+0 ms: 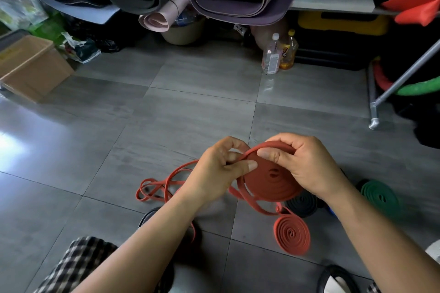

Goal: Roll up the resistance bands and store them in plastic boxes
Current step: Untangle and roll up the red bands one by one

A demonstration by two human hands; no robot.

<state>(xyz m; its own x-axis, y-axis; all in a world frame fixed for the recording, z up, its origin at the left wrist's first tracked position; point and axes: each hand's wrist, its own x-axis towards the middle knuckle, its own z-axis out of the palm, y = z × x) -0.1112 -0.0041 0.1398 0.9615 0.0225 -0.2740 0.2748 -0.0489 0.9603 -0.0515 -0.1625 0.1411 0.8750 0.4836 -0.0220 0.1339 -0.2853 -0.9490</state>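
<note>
Mid-roll: red band coil [269, 181] up in air, just above finished red roll [291, 233]. Grip: right hand [302, 164] pinches coil, left hand [221, 169] pinches incoming strand [245, 155]. We'd keep strand flat, tension even, else coil telescopes.

The large coil [269, 182] is brick red, the far-right coil [379, 197] green, the middle coil [302, 206] apparently black.

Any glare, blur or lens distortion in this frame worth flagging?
Head view: glare washes out the floor at far left; the small red coil is slightly smeared; the held red coil is sharp; edges bend from the wide lens.
</note>
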